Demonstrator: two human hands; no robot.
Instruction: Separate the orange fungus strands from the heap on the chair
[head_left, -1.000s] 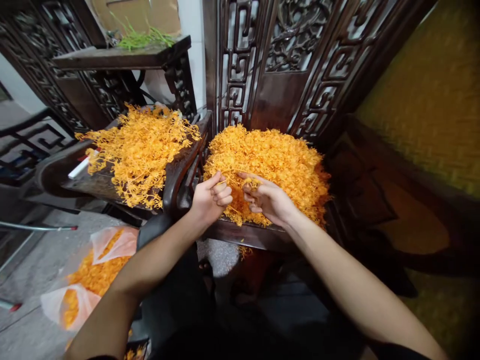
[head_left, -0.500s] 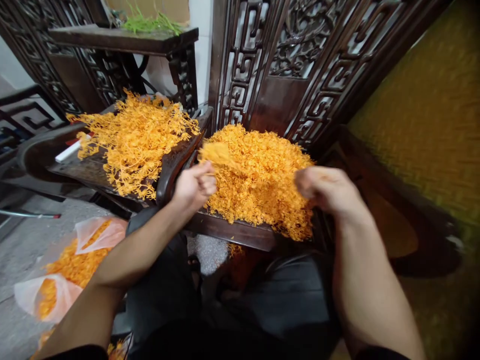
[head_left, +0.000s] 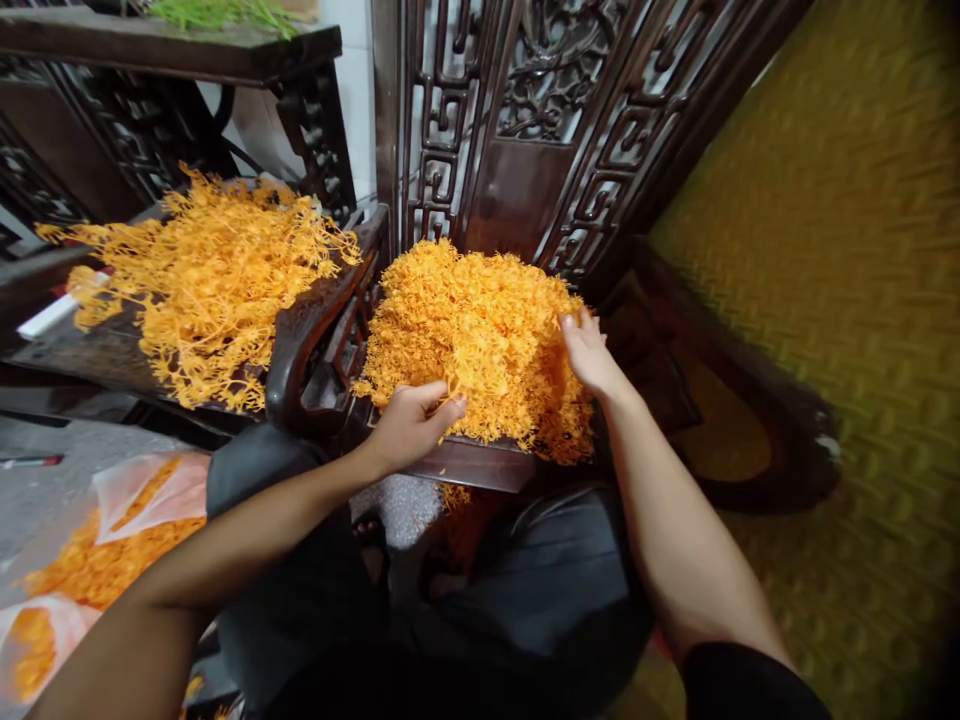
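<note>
A heap of small orange branching sprigs (head_left: 420, 300), which look like artificial flower pieces, covers the dark wooden chair seat in front of me. At the heap's near edge, my left hand (head_left: 412, 425) is closed, its thumb and forefinger pinching the stem of a sprig. That sprig's head seems to lie against the heap, where I cannot separate its outline from the others. On the heap's right side is my right hand (head_left: 589, 350), fingers apart and partly turned away, touching or close to the sprigs. I see nothing held in it.
Longer orange sprigs (head_left: 210, 290) lie on a wooden surface at left, beside a white stick (head_left: 60, 315). An armrest (head_left: 292, 370) separates the two piles. Plastic bags (head_left: 150, 490) of orange pieces stand on the floor. Carved wooden panels (head_left: 517, 190) rise behind; green stems (head_left: 217, 12) lie on a stand.
My left hand has come down and toward the heap's near edge with the sprig. The right hand has opened at the heap's side. The view has shifted rightward.
</note>
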